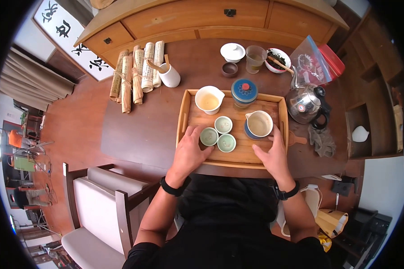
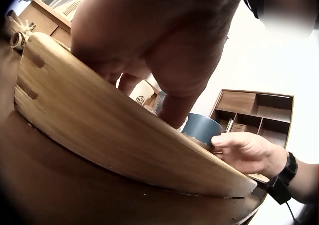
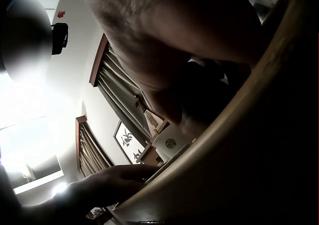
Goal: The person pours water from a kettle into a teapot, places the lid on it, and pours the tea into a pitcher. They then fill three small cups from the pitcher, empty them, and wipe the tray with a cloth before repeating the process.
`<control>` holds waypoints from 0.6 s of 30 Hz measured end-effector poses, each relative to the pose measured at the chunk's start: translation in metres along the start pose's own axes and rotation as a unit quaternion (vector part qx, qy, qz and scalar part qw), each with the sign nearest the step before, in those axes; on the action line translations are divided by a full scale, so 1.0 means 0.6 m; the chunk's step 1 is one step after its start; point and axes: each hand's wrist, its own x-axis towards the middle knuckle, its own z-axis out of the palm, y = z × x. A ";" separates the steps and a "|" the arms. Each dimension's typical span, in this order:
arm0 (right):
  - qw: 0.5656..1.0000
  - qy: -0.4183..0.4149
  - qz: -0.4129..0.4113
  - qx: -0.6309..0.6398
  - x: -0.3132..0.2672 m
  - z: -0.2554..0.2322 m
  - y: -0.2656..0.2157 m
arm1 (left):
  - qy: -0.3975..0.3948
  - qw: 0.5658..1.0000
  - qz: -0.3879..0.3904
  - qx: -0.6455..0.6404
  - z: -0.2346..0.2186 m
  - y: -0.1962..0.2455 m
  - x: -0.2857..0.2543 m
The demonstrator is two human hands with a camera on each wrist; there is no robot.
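Note:
Three small pale green cups [image 1: 223, 124] [image 1: 209, 136] [image 1: 226, 143] stand close together on a wooden tray [image 1: 193, 112]. My left hand [image 1: 189, 151] is beside the leftmost cup, fingers and thumb spread; contact is unclear. In the left wrist view this hand [image 2: 159, 40] reaches over the tray's rim [image 2: 99, 115]. My right hand [image 1: 273, 157], thumb and fingers apart, is just below and right of a spouted pitcher [image 1: 259, 124] with blue beneath it. The left wrist view shows this hand [image 2: 249, 152] close beside a blue vessel [image 2: 202, 129]. The right wrist view is dark.
A white spouted bowl [image 1: 209, 99] of tea and a blue-lidded jar [image 1: 244, 92] share the tray. Behind are bamboo scrolls [image 1: 137, 74], a white holder [image 1: 170, 76], a lidded bowl [image 1: 232, 52], a glass [image 1: 255, 59] and a leaf bowl [image 1: 278, 60]. A kettle [image 1: 306, 105] stands right.

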 end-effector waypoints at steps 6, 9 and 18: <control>0.999 0.041 -0.023 0.022 -0.010 0.008 0.013 | 0.027 0.998 -0.042 -0.024 -0.017 -0.001 -0.004; 0.998 0.046 -0.037 0.001 -0.010 0.009 0.017 | 0.040 0.993 -0.083 -0.076 -0.048 0.007 -0.004; 0.998 0.048 -0.038 0.023 -0.010 0.004 0.006 | 0.105 0.993 -0.035 -0.041 -0.119 0.032 0.076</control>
